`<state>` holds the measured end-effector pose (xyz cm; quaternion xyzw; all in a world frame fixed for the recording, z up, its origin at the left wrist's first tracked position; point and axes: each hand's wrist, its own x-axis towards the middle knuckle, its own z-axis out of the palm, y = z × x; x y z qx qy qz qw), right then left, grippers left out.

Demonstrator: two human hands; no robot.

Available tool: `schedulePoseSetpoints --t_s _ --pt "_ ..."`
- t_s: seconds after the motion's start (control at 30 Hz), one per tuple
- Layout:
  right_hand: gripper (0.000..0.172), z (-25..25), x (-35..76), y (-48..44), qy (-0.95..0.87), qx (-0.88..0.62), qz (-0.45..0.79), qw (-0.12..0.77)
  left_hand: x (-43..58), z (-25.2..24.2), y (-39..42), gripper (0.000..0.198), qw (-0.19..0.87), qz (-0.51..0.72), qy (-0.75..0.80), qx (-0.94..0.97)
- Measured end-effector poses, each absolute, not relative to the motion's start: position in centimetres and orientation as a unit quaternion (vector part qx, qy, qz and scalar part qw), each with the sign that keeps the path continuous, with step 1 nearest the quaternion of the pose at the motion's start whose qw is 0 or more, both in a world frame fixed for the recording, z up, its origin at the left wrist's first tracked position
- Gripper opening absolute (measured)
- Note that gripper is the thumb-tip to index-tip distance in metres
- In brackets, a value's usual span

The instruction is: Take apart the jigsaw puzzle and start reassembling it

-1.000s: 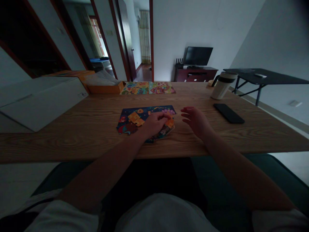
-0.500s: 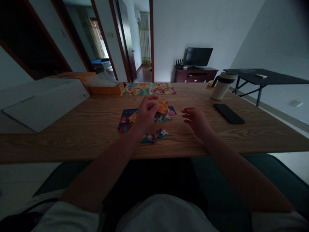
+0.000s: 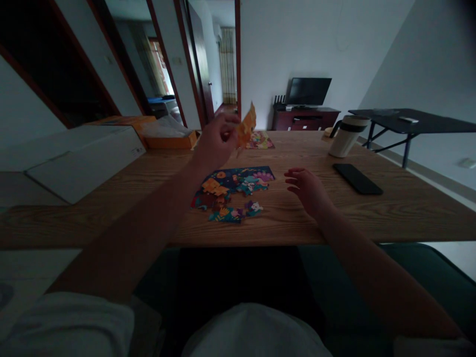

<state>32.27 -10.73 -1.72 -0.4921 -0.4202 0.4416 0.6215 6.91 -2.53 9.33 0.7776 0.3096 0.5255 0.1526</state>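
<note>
My left hand [image 3: 218,140] is raised above the table, pinching orange-backed puzzle pieces [image 3: 247,126] between thumb and fingers; I cannot tell how many. Below it on the wood lies a partly joined jigsaw puzzle [image 3: 241,174] with a dark blue, colourful picture. Some orange-backed pieces [image 3: 214,187] lie on its left part. A separate joined strip of puzzle pieces [image 3: 232,214] sits nearer the table edge. To the right of the puzzle, my right hand [image 3: 305,189] rests at the table with fingers loosely spread, holding nothing.
A black phone [image 3: 357,178] and a white mug with a dark lid [image 3: 348,136] stand to the right. On the left are a white box [image 3: 85,161] and an orange box [image 3: 171,142] with plastic in it. A colourful picture sheet [image 3: 262,140] lies at the far edge.
My left hand has risen away from the puzzle with the orange-backed pieces, tilting them upright and uncovering the puzzle's middle. My right hand has barely moved.
</note>
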Motion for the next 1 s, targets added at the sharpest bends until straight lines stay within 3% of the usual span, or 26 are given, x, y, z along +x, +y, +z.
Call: schedulePoseSetpoints --t_s 0.13,0.27,0.37,0.43,0.6,0.7,0.83,1.0 --pt "0.026 -1.1 31.4 -10.5 -0.513 -0.509 0.409 0.558 6.2 6.8 -2.6 0.018 0.188 0.411 0.319 0.833" --pt "0.059 0.3 30.4 -8.4 -0.639 -0.440 0.410 0.479 6.4 6.1 -2.0 0.017 0.236 0.357 0.304 0.851" --pt "0.081 1.6 30.2 -5.6 -0.665 -0.420 0.378 0.489 6.7 6.4 -1.3 0.018 0.277 0.380 0.305 0.828" --pt "0.086 2.2 30.3 -3.9 -0.649 -0.418 0.378 0.510 6.6 6.3 -0.7 0.017 0.295 0.405 0.308 0.809" --pt "0.047 1.2 30.5 -2.2 -0.628 -0.397 0.485 0.461 6.0 4.4 0.8 0.017 0.296 0.454 0.334 0.771" --pt "0.031 -0.3 30.3 -2.5 -0.614 -0.424 0.472 0.469 5.4 2.8 1.4 0.017 0.261 0.453 0.351 0.777" --pt "0.021 -0.6 30.3 -3.0 -0.667 -0.449 0.347 0.483 4.9 1.8 1.0 0.015 0.185 0.422 0.348 0.816" --pt "0.010 1.4 31.3 -4.1 -0.676 -0.468 0.103 0.559 4.8 2.2 -0.2 0.017 0.003 0.418 0.277 0.865"
